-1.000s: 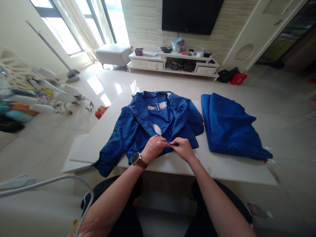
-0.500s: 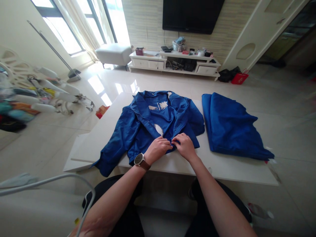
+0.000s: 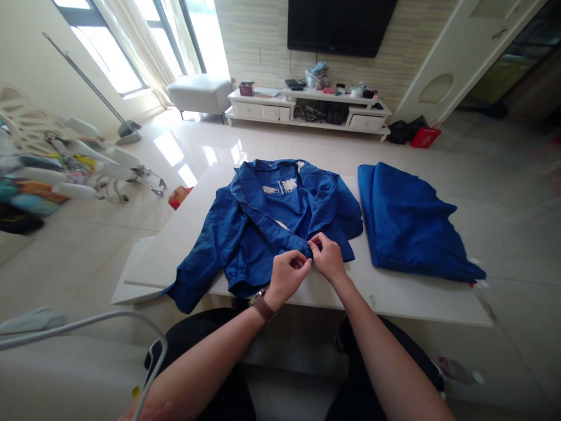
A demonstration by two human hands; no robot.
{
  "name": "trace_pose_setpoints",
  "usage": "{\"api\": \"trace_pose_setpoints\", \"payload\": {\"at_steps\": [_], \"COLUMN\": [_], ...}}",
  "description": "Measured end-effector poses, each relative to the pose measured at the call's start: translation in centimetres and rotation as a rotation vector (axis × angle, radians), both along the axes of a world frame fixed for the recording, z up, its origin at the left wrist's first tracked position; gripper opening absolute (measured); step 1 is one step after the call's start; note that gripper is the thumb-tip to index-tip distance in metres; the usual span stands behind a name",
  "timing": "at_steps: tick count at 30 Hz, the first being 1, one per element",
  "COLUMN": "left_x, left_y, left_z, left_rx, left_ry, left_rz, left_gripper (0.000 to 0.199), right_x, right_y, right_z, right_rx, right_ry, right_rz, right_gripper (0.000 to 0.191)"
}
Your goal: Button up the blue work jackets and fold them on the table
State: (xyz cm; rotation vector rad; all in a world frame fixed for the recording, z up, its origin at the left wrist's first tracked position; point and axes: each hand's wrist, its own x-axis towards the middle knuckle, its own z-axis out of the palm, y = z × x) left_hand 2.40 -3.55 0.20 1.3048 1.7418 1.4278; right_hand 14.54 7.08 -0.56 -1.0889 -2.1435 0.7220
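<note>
A blue jacket with white patches inside lies spread on the white table, its collar away from me and one sleeve stretched out to the left. At the front hem, my right hand pinches the jacket's front edge between thumb and fingers. My left hand, with a watch at the wrist, is beside it at the hem, fingers curled and thumb close to the fingertips; whether cloth is between them is hidden. Folded blue cloth lies on the table to the right.
Beyond the table stand a low white TV cabinet and a grey ottoman. Clutter and white padded frames are on the floor at left. A red bag sits far right, and a plastic bottle lies near my right knee.
My left hand has turned and shifted slightly down and right. My right hand has moved a little, and the jacket's left front panel now reaches further right, covering most of the white inner patch.
</note>
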Motion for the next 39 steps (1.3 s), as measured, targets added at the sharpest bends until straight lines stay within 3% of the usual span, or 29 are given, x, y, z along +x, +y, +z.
{"api": "trace_pose_setpoints", "payload": {"at_steps": [3,6,9,14,20,24,30,32,36,37,39], "left_x": [1.2,1.0,0.5,0.4,1.1,3.3,7.8,8.2,6.0,5.1,3.3], "left_y": [0.4,1.3,1.9,1.9,1.4,-0.2,-3.8,-4.3,-4.0,-3.7,-3.0], "left_z": [-1.2,-2.2,-2.8,-3.2,-3.0,-3.1,-4.6,-4.7,-3.1,-2.4,-0.9], "left_rx": [-0.209,-0.238,-0.227,-0.205,-0.207,-0.314,-0.487,-0.586,-0.895,-0.919,-0.898], "left_ry": [-0.539,-0.807,-0.787,-0.683,-0.645,-0.646,-0.752,-0.751,-0.532,-0.462,-0.368], "left_rz": [-0.05,0.016,0.081,0.05,0.078,0.049,0.03,-0.071,-0.737,-0.822,-0.798], "left_gripper": [0.036,0.048,0.055,0.053,0.041,0.038,0.035,0.04,0.058,0.061,0.064], "right_x": [-0.1,-0.3,-0.4,-0.6,-0.6,-0.2,0.6,0.9,1.3,1.3,1.3], "right_y": [-0.1,-0.3,-0.4,-0.7,-1.1,-0.6,0.4,0.5,0.2,-0.1,-0.8], "right_z": [0.3,0.5,0.7,0.7,1.0,1.2,1.1,0.8,0.3,0.3,0.2], "right_rx": [-0.042,-0.081,-0.101,-0.096,0.114,0.233,0.236,0.216,0.122,0.103,0.092], "right_ry": [-0.003,-0.008,-0.017,-0.044,-0.215,-0.336,-0.414,-0.425,-0.393,-0.381,-0.362], "right_rz": [0.007,0.063,0.118,0.112,0.069,-0.001,-0.076,-0.05,0.033,0.043,0.057], "right_gripper": [0.014,0.013,0.012,0.011,0.011,0.013,0.012,0.012,0.013,0.013,0.013]}}
